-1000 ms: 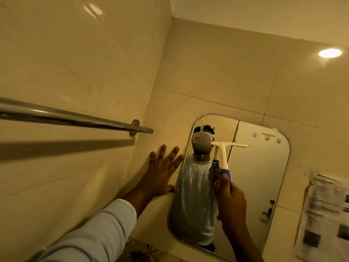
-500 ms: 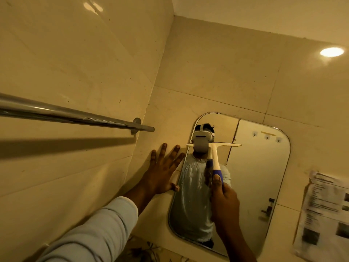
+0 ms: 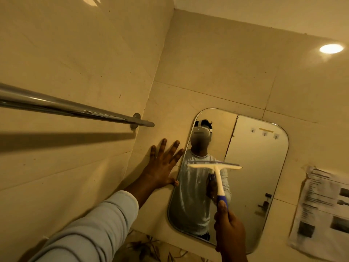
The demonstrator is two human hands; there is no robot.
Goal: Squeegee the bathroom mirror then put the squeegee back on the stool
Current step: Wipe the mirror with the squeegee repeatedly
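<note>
Chrome towel rail (image 3: 75,108) crosses the left wall. Below it a pale sleeve (image 3: 90,227) leads to the left hand (image 3: 162,167), which lies flat on the tiles with its fingers straight and spread and its thumb tip at the left edge of the mirror (image 3: 255,176). It holds nothing and appears to serve as a brace.

The cream squeegee (image 3: 217,173) lies against the glass about halfway up the mirror's left-centre portion, blade level and handle pointing down. The right hand (image 3: 228,229) grips the blue end of the handle, fingers wrapped round it and thumb laid along its upper face. The forearm rises from the lower edge of the view, wrist roughly in line with the handle. A printed notice (image 3: 321,214) is fixed to the wall at far right.

Step in hand, as judged: a stroke down the mirror's left portion. Fine streaks and droplets seem to remain there, though the warm light makes this hard to confirm.

- Keep the blade level, with even pressure across its full width, so neither tip lifts.
- Draw one unbroken line to the lower rim.
- Overlap the next pass slightly toward the right — the right half looks undone.
- Keep the thumb on top of the handle, which helps hold the blade's angle.
- Keep the braced palm off the glass to avoid prints.

The stool is out of view, and the return is not yet begun.
</note>
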